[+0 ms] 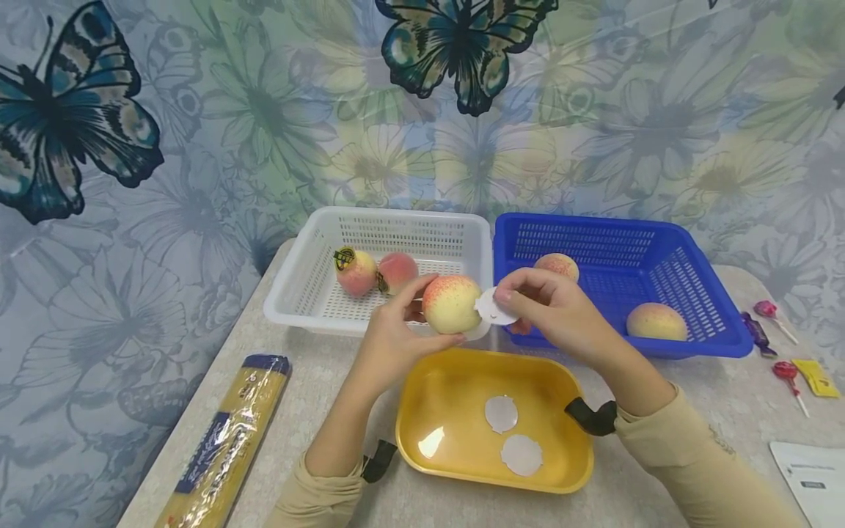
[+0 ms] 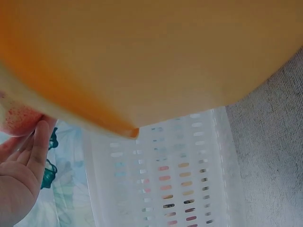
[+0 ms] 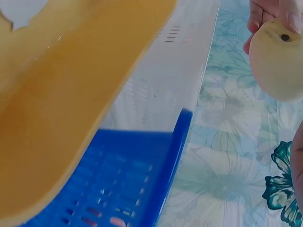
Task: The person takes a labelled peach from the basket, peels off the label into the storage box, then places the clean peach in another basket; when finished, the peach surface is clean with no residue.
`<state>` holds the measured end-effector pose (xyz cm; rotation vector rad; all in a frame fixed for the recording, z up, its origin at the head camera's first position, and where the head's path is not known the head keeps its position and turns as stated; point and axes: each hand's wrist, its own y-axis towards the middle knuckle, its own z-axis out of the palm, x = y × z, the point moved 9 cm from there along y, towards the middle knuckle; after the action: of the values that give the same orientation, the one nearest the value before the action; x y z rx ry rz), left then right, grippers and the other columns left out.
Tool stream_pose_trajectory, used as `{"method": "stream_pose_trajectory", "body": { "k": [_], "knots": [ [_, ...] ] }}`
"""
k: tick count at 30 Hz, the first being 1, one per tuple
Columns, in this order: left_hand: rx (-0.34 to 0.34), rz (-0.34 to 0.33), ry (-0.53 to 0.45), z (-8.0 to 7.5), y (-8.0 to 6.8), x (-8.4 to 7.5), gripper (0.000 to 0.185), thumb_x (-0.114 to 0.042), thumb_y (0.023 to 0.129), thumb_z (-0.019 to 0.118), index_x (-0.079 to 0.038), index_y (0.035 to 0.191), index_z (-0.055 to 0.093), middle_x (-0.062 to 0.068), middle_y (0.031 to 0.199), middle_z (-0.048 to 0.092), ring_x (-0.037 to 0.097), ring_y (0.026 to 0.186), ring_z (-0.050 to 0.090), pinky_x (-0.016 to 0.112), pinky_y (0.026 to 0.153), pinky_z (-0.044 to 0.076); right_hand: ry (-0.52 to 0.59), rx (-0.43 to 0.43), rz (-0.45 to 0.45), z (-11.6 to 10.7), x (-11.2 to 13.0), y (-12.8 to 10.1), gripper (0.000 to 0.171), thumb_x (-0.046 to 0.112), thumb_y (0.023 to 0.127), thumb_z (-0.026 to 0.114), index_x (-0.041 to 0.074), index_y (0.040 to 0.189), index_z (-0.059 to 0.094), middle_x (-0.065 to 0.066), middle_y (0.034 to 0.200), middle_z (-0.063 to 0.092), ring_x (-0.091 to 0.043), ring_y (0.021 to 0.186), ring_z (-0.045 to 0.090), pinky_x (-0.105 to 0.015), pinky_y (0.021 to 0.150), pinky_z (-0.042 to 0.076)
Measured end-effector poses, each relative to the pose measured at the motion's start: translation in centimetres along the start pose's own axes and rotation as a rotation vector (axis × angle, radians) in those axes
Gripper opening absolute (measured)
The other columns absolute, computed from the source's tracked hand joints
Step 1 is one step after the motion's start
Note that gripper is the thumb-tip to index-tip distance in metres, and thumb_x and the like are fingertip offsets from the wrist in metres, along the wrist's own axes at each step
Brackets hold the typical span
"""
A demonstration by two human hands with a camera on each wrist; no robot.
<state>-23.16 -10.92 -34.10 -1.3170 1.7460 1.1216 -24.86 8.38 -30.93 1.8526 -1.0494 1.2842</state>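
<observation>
The peach (image 1: 452,304) (nearly round, with no clear long axis) is held aloft near the far rim of the yellow tray (image 1: 455,389), grasped in the left grip (image 1: 394,334); from the right grip (image 1: 551,308), which pinches a pale disc (image 1: 494,312), it lies leftward, the disc reaching its side. Whether the disc adheres or merely touches cannot be told; in the left wrist view the tray fills much of the frame and the peach is cut off.
</observation>
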Motion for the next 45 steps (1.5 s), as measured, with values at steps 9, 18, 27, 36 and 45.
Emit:
{"method": "stream_pose_trajectory", "body": {
  "k": [9, 18, 27, 36, 45],
  "knots": [
    [-0.035, -0.009, -0.013, -0.8, 0.1, 0.5, 0.08, -0.026, 0.067, 0.093, -0.022, 0.137, 0.056, -0.001, 0.121, 0.068, 0.018, 0.102, 0.066, 0.039, 0.091, 0.056, -0.122, -0.024, 0.044, -1.6, -1.2, -2.1, 0.026, 0.027, 0.094, 0.07, 0.016, 0.116, 0.063, -0.004, 0.108, 0.065, -0.019, 0.089, 0.063, -0.028, 0.078, 0.059],
    [-0.046, -0.009, -0.056, -1.3, 0.1, 0.4, 0.078, -0.025, 0.067, 0.093, -0.022, 0.136, 0.056, 0.001, 0.12, 0.067, 0.02, 0.101, 0.067, 0.048, 0.094, 0.055, -0.175, 0.005, 0.04, -1.6, -4.0, -4.2, 0.027, 0.022, 0.094, 0.07, 0.016, 0.119, 0.061, -0.004, 0.108, 0.066, -0.017, 0.085, 0.063, -0.024, 0.075, 0.056],
    [-0.041, -0.002, -0.064, -1.4, 0.2, 0.5, 0.077, -0.026, 0.068, 0.092, -0.025, 0.135, 0.055, -0.002, 0.122, 0.067, 0.018, 0.103, 0.068, 0.046, 0.094, 0.055, -0.256, 0.216, 0.022, 4.2, -7.9, -5.5, 0.021, 0.026, 0.091, 0.072, 0.022, 0.111, 0.065, 0.003, 0.084, 0.059, -0.009, 0.072, 0.054, -0.023, 0.062, 0.048],
    [-0.034, 0.006, -0.075, -1.4, 0.2, 0.6, 0.077, -0.027, 0.069, 0.092, -0.025, 0.136, 0.055, -0.002, 0.121, 0.067, 0.017, 0.103, 0.067, 0.045, 0.094, 0.055, -0.35, 0.431, 0.027, 9.7, -9.8, -5.9, 0.018, 0.023, 0.089, 0.074, 0.024, 0.105, 0.065, 0.011, 0.076, 0.05, 0.0, 0.067, 0.047, -0.018, 0.063, 0.043],
    [-0.039, -0.01, -0.071, -1.4, 0.2, 0.8, 0.077, -0.026, 0.068, 0.093, -0.025, 0.135, 0.056, -0.002, 0.121, 0.067, 0.017, 0.103, 0.067, 0.044, 0.095, 0.055, -0.631, 0.511, -0.056, 12.1, -9.8, -5.7, 0.018, 0.02, 0.087, 0.074, 0.023, 0.102, 0.065, 0.014, 0.073, 0.05, -0.001, 0.07, 0.046, -0.02, 0.067, 0.042]
  ]
}}
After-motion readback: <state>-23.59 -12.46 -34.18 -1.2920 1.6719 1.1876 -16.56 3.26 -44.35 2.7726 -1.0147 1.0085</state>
